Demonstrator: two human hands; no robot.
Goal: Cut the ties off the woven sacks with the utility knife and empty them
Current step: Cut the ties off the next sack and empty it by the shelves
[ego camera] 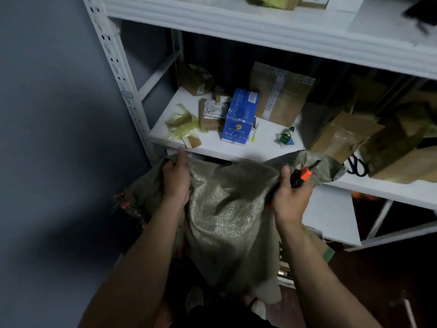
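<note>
A grey-green woven sack hangs in front of me, held up by its top edge just below the front of a white shelf. My left hand grips the sack's left part. My right hand pinches the sack's right part and also holds a black and orange utility knife, its tip pointing up and to the right. A reddish frayed tie or seam end shows at the sack's far left corner. The sack's lower end drops out of sight toward the dark floor.
The white shelf holds a blue box, brown parcels, a small green packet, yellowish plastic wrap and black scissors. A grey wall stands to the left. Boxes lie on the floor at lower right.
</note>
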